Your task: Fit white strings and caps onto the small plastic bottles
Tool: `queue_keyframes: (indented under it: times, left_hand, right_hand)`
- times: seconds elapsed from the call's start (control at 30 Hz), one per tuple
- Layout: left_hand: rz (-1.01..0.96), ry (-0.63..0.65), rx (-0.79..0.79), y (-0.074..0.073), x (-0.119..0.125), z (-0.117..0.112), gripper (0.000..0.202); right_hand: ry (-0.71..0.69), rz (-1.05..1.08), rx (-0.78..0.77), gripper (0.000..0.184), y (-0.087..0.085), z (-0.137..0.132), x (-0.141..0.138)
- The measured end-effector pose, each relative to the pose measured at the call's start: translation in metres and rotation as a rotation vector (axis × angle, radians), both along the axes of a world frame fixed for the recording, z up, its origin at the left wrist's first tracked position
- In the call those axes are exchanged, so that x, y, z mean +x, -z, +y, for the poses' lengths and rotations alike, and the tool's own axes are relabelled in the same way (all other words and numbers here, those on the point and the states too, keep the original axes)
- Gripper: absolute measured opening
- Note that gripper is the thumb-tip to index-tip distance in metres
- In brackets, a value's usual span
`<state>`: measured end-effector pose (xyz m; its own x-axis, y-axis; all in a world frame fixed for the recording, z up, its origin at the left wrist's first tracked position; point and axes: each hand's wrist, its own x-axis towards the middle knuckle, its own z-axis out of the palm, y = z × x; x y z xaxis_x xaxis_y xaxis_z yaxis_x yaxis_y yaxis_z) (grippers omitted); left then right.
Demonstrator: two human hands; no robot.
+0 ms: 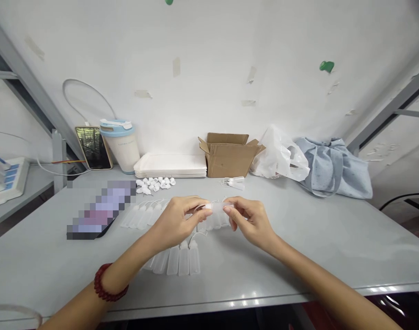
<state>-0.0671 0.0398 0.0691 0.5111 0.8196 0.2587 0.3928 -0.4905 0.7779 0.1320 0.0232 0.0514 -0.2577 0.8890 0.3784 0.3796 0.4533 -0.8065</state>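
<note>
My left hand (177,219) and my right hand (249,220) meet over the middle of the grey table (316,247), both pinching one small translucent plastic bottle (216,208) held sideways between them. My left wrist wears a red bead bracelet (108,284). Under and around the hands lie rows of the same translucent bottles: one row (144,214) to the left, another (182,259) nearer to me. A heap of small white caps (155,184) lies farther back.
Along the wall stand a phone (93,147) on a cable, a lidded cup (120,144), a stack of white trays (171,166), an open cardboard box (228,153), a white plastic bag (280,156) and a blue cloth bag (333,167). A blurred-out object (99,208) lies at left.
</note>
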Motion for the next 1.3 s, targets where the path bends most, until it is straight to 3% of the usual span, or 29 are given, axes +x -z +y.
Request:
queue_keyframes:
  times: [0.17, 0.3, 0.5, 0.6, 1.07, 1.3]
  left_hand:
    - [0.010, -0.010, 0.292, 0.006, 0.002, -0.002, 0.018]
    - [0.001, -0.017, 0.350, 0.008, 0.003, -0.002, 0.015]
    - [0.025, -0.039, 0.085, 0.002, 0.003, -0.002, 0.019]
    - [0.035, -0.053, 0.030, -0.002, 0.003, -0.004, 0.023]
    - [0.082, -0.029, 0.084, -0.002, 0.004, -0.005, 0.031]
    - [0.094, -0.003, 0.260, 0.006, 0.003, -0.006, 0.024]
  right_hand:
    - [-0.043, 0.152, -0.241, 0.030, -0.003, 0.004, 0.001]
    - [-0.090, 0.265, -0.358, 0.033, -0.004, 0.006, 0.001]
    - [-0.070, 0.277, -0.269, 0.025, -0.005, 0.004, 0.001]
    - [-0.084, 0.278, -0.209, 0.023, -0.004, 0.005, 0.001]
    - [-0.055, 0.135, -0.072, 0.025, 0.006, 0.005, 0.001]
    - [-0.057, 0.172, -0.173, 0.030, 0.005, 0.007, 0.001]
